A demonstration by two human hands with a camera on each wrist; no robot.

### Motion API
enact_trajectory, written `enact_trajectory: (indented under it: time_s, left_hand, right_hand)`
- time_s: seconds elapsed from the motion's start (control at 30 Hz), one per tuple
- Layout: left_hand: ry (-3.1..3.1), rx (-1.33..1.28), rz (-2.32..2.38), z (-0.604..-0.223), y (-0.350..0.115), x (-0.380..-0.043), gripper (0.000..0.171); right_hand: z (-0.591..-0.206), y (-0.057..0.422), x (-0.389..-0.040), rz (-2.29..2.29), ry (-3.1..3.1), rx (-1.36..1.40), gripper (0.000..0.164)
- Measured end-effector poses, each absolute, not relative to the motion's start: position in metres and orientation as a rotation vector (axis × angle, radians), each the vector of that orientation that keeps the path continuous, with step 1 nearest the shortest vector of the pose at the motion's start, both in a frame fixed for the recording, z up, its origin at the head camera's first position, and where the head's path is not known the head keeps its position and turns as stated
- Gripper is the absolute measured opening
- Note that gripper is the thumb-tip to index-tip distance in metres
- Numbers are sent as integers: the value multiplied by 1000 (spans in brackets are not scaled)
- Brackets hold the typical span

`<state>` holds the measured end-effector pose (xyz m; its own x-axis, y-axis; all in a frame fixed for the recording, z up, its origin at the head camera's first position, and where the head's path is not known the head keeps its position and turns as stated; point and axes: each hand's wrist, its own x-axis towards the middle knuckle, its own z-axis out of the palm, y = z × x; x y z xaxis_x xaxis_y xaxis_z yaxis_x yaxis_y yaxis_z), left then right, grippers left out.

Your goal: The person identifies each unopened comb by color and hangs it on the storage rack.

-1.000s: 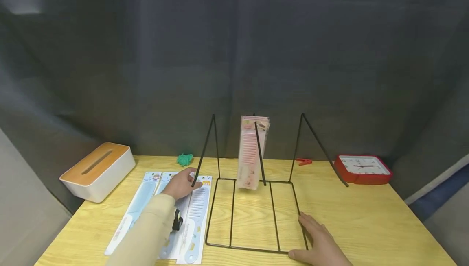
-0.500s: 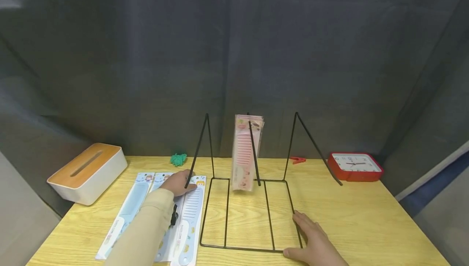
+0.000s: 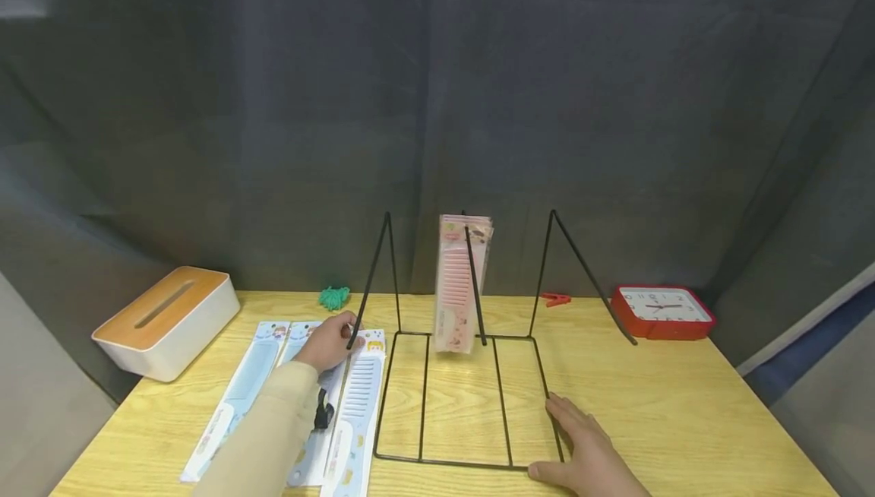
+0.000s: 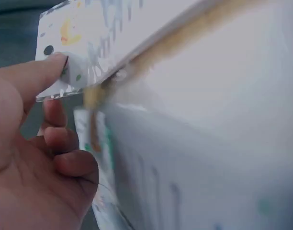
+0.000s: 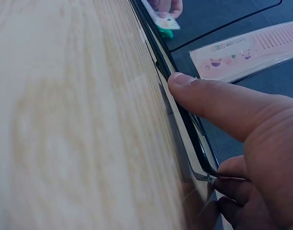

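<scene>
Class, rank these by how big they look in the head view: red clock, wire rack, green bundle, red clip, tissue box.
Largest to smallest, by outline:
wire rack
tissue box
red clock
green bundle
red clip
The last two look similarly wide, but the bundle is taller.

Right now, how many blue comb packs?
3: left pack, middle pack partly behind the sleeve, right pack held in the left grip. Others may be hidden underneath.

I seem to work in a curtained-off corner, of which room I cannot tell: dark cloth hangs behind my wooden table.
</scene>
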<state>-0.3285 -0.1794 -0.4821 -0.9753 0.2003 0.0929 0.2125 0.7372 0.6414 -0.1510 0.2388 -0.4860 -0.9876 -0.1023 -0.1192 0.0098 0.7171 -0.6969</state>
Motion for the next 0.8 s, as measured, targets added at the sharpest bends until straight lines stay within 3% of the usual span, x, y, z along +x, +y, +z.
enact_trajectory:
  time_s: [0.13, 0.4, 0.63, 0.8]
  left_hand:
    - [-2850, -292, -1206, -468, -176, -310, 6]
    - [-2583, -274, -1666, -407, -175, -244, 16]
    - [-2183, -709, -1928, -360, -176, -182, 6]
    - [-1961, -951, -1930, -336, -169, -153, 17]
  right_hand:
    - [-487, 238, -151, -1124, 2771, -76, 109]
    - [-487, 237, -151, -1092, 2774, -60, 110]
    - [-486, 238, -151, -1081, 2785, -86, 110]
    - [-487, 239, -151, -1086, 2800, -124, 109]
